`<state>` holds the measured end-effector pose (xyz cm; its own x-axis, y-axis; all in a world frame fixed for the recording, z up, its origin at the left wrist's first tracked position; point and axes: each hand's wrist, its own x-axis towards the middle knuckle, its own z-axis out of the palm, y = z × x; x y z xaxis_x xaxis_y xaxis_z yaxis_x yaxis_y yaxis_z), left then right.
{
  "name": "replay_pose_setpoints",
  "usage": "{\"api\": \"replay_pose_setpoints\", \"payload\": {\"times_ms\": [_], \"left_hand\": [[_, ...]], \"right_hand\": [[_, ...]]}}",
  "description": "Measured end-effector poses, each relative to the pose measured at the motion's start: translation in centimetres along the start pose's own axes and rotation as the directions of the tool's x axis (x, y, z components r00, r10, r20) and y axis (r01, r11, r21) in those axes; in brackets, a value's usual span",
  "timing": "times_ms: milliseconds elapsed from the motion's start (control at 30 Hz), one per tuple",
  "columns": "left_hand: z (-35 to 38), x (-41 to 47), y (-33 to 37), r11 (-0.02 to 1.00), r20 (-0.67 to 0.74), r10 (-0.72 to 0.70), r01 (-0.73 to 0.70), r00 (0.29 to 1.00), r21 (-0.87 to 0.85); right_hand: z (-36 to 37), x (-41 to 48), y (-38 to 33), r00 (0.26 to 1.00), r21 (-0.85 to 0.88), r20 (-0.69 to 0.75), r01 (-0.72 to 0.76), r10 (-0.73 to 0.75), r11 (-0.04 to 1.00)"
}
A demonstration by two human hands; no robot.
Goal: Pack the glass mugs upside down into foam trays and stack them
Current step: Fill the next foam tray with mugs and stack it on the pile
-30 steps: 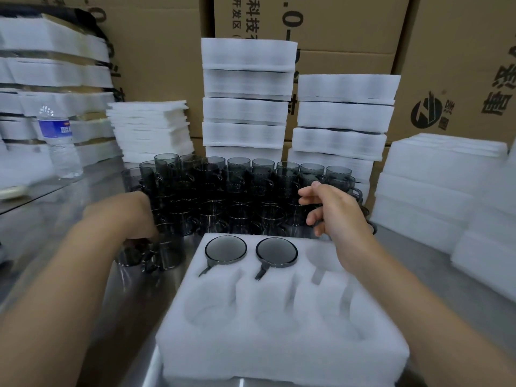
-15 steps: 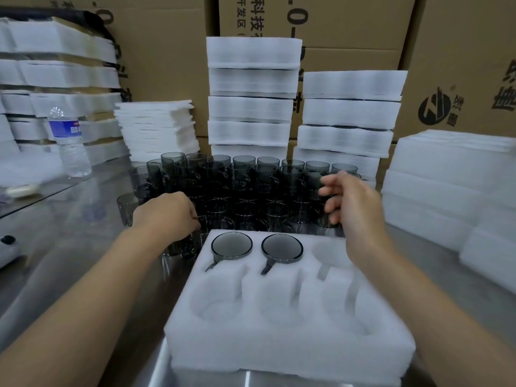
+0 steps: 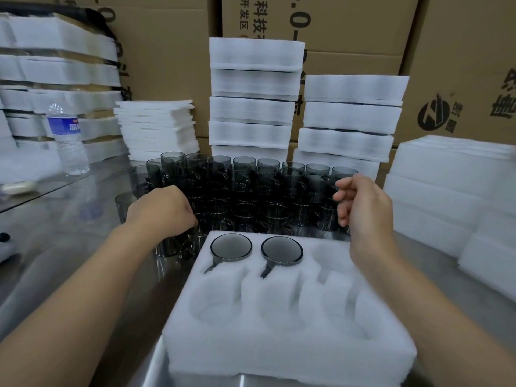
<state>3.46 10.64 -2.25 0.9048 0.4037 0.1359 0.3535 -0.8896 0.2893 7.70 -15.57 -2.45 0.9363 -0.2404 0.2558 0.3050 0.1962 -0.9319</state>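
A person's left hand dips into the near-left edge of the upright smoked-glass mugs, its fingers hidden and its grip impossible to tell. The right hand hovers at the right, loosely curled and holding nothing. Two inverted mugs fill far pockets of the near foam tray.

surface: reflective steel | front centre: foam tray | just behind it: tight block of upright glass mugs | back: two foam tray stacks, pile of thin foam sheets | right: foam slabs | far left: water bottle, upright
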Motion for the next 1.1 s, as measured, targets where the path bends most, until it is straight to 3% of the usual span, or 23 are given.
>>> {"api": "replay_pose_setpoints", "payload": {"times_ms": [300,500,600,800,933,1100], "left_hand": [[-0.8,-0.9,0.9,0.998,-0.256,0.030,-0.013,0.966,0.068],[-1.0,-1.5,1.8,0.982,-0.454,0.062,-0.135,0.889,-0.129],[-0.7,-2.3,3.0,0.898,-0.436,0.058,-0.238,0.898,-0.370],[0.5,-3.9,5.2,0.559,-0.351,0.149,-0.372,0.924,-0.741],[1.8,-4.6,6.2,0.445,-0.347,0.227,-0.414,0.910,-0.794],[3.3,-4.6,6.5,0.436,-0.341,0.293,-0.442,0.893,-0.784]], "right_hand": [[0.1,-0.1,0.2,0.996,-0.068,0.093,0.000,0.007,0.998],[0.1,-0.2,0.2,0.991,-0.082,0.132,-0.010,0.021,0.997],[0.2,-0.3,0.1,0.976,-0.124,0.217,-0.006,0.033,0.992],[0.4,-1.4,0.3,0.867,-0.212,0.497,0.158,-0.033,0.964],[0.5,-1.8,0.0,0.847,-0.205,0.530,0.180,-0.046,0.962],[0.4,-1.8,0.2,0.863,-0.214,0.505,0.150,-0.022,0.965]]}}
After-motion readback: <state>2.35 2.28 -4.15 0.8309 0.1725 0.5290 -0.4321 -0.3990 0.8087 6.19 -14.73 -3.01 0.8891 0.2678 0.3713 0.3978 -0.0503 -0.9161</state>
